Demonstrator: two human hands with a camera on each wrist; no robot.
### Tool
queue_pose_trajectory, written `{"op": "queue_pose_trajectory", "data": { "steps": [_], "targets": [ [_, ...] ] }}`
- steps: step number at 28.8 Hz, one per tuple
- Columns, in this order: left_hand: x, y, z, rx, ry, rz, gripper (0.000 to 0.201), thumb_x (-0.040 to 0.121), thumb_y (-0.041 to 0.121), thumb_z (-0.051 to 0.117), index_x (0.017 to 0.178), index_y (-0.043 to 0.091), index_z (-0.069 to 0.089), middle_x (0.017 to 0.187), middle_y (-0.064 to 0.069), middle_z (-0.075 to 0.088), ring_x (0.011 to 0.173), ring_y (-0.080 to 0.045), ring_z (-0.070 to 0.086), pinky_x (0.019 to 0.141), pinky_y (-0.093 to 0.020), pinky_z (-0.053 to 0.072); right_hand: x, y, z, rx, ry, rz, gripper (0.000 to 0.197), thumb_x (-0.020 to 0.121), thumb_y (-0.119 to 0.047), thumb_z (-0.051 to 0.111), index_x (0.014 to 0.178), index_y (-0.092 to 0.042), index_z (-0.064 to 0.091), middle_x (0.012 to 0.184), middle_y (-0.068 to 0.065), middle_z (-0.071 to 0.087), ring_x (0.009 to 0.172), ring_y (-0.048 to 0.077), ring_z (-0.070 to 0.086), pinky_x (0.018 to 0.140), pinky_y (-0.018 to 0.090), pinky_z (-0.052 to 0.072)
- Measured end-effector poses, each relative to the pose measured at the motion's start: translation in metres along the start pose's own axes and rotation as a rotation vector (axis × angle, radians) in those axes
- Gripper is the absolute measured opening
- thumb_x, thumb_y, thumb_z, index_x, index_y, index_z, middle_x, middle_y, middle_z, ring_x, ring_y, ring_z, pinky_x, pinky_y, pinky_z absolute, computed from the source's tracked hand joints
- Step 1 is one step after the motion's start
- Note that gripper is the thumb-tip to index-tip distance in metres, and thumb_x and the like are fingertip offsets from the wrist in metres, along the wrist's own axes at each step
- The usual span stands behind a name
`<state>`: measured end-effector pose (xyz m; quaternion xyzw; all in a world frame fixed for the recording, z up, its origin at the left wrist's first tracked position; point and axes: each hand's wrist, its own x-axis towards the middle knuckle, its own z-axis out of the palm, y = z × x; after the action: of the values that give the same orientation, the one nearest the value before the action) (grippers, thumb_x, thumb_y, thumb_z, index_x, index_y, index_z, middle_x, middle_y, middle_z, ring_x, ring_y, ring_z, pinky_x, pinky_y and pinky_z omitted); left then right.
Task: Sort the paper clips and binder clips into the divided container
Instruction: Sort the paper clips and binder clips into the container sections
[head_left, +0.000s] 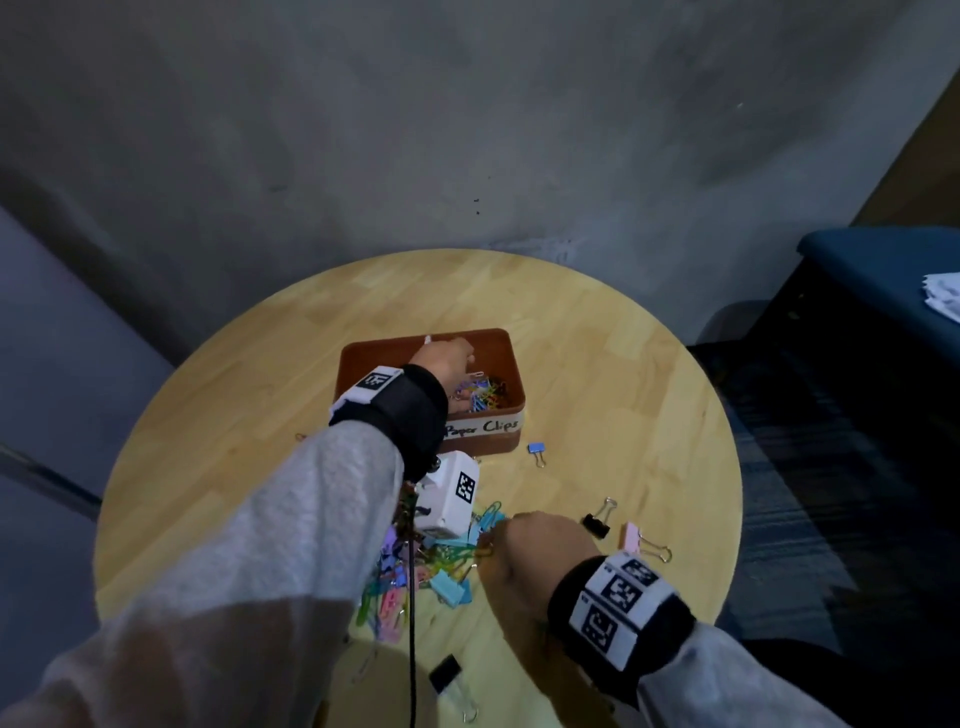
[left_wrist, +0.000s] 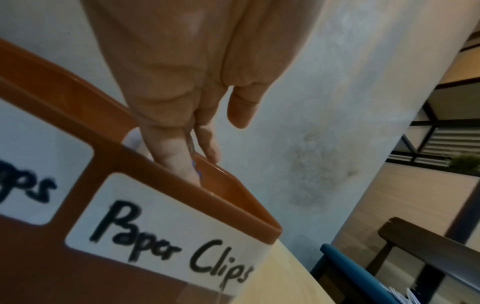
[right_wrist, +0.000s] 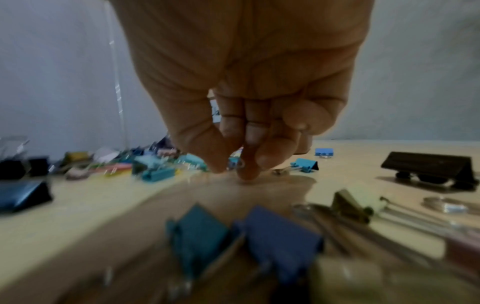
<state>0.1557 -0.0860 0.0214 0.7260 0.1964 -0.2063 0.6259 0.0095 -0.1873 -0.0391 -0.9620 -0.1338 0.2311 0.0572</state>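
A brown divided container (head_left: 511, 364) stands mid-table; its right compartment is labelled "Paper Clips" (left_wrist: 168, 232) and holds several coloured paper clips (head_left: 485, 392). My left hand (head_left: 457, 358) hovers over that compartment, thumb and forefinger (left_wrist: 200, 166) pinching a thin bluish paper clip (left_wrist: 192, 162). A mixed pile of clips (head_left: 441, 561) lies nearer me. My right hand (head_left: 498, 540) is down at the pile's right edge. Its curled fingers and thumb (right_wrist: 233, 170) meet on a small clip (right_wrist: 240, 164) on the wood, too blurred to tell which kind.
Loose binder clips lie around: a small blue one (head_left: 536, 451), a black one (head_left: 596, 524), a pink one (head_left: 631, 538) and a black one (head_left: 447, 673) near the front edge. The round wooden table (head_left: 623, 364) stands against a grey wall. A dark blue seat (head_left: 883, 270) is at the right.
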Motion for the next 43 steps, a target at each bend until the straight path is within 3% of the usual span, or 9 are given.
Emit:
{"op": "queue_pose_trajectory", "data": {
  "steps": [4,6,9,11,15,22,26,31,43],
  "targets": [
    [-0.007,-0.004,-0.007,0.019,0.0,0.092,0.033,0.097,0.014,0.051,0.128,0.003,0.055,0.124,-0.014,0.055,0.115,-0.031,0.056,0.083,-0.038,0.05,-0.002,0.012,-0.013,0.267,0.119,0.045,0.01,0.084,-0.014,0.049,0.084,-0.025,0.051,0.081,0.002,0.056,0.079,0.026,0.055,0.064,0.028,0.04],
    [-0.02,-0.006,-0.016,0.02,0.005,0.166,0.029,0.097,0.016,0.054,0.122,0.004,0.06,0.119,-0.012,0.058,0.109,-0.026,0.058,0.083,-0.036,0.052,0.004,0.018,-0.014,0.407,0.128,0.098,0.023,0.086,-0.012,0.049,0.094,-0.03,0.061,0.087,0.0,0.062,0.082,0.021,0.058,0.066,0.025,0.042],
    [-0.043,-0.02,-0.033,0.126,0.07,0.372,0.014,0.095,0.015,0.055,0.092,0.01,0.068,0.091,-0.006,0.063,0.083,-0.019,0.06,0.067,-0.03,0.056,0.013,0.024,-0.013,0.587,0.151,0.229,0.022,0.086,-0.008,0.052,0.075,-0.024,0.062,0.074,-0.009,0.058,0.078,0.013,0.054,0.062,0.018,0.037],
    [-0.056,-0.04,-0.044,0.317,0.136,0.523,0.017,0.091,0.013,0.059,0.076,0.016,0.066,0.079,0.0,0.066,0.073,-0.018,0.06,0.062,-0.025,0.05,0.02,0.026,-0.014,0.621,0.166,0.266,0.022,0.088,-0.007,0.05,0.073,-0.02,0.057,0.08,-0.001,0.058,0.085,0.02,0.054,0.065,0.021,0.037],
    [-0.068,-0.084,-0.05,0.958,-0.031,0.538,0.02,0.088,0.012,0.057,0.081,0.025,0.071,0.09,0.007,0.071,0.085,-0.012,0.064,0.081,-0.028,0.052,0.028,0.02,-0.017,0.526,0.141,0.25,0.017,0.094,-0.018,0.046,0.102,-0.013,0.06,0.109,0.014,0.061,0.106,0.032,0.056,0.08,0.03,0.042],
    [-0.061,-0.111,-0.04,1.436,-0.177,0.468,0.037,0.092,0.013,0.057,0.122,0.034,0.062,0.126,0.0,0.057,0.116,-0.024,0.055,0.092,-0.036,0.048,0.041,0.011,-0.015,0.034,0.038,0.086,0.038,0.081,-0.017,0.063,0.115,-0.025,0.05,0.099,0.008,0.064,0.095,0.03,0.06,0.071,0.032,0.047],
    [-0.057,-0.111,-0.036,1.499,-0.186,0.448,0.033,0.091,0.016,0.058,0.121,0.028,0.061,0.125,-0.005,0.057,0.113,-0.027,0.056,0.089,-0.037,0.048,0.044,0.014,-0.016,0.0,0.022,0.074,0.016,0.082,-0.011,0.059,0.091,-0.019,0.049,0.09,0.008,0.058,0.094,0.031,0.059,0.068,0.03,0.04],
    [-0.056,-0.112,-0.039,1.463,-0.201,0.479,0.021,0.087,0.022,0.059,0.108,0.023,0.057,0.11,-0.002,0.059,0.101,-0.025,0.058,0.08,-0.035,0.05,0.041,0.031,-0.017,0.008,-0.015,0.151,0.021,0.088,-0.011,0.055,0.108,-0.009,0.059,0.112,0.014,0.06,0.103,0.03,0.058,0.075,0.028,0.041],
    [-0.071,-0.108,-0.033,1.223,-0.155,0.614,0.014,0.083,0.021,0.06,0.094,0.026,0.054,0.087,0.007,0.054,0.085,-0.018,0.055,0.066,-0.026,0.037,0.019,0.066,-0.013,0.263,0.166,0.343,0.02,0.084,-0.01,0.056,0.076,-0.027,0.061,0.096,0.004,0.065,0.081,0.023,0.057,0.067,0.025,0.042]
  ]
}}
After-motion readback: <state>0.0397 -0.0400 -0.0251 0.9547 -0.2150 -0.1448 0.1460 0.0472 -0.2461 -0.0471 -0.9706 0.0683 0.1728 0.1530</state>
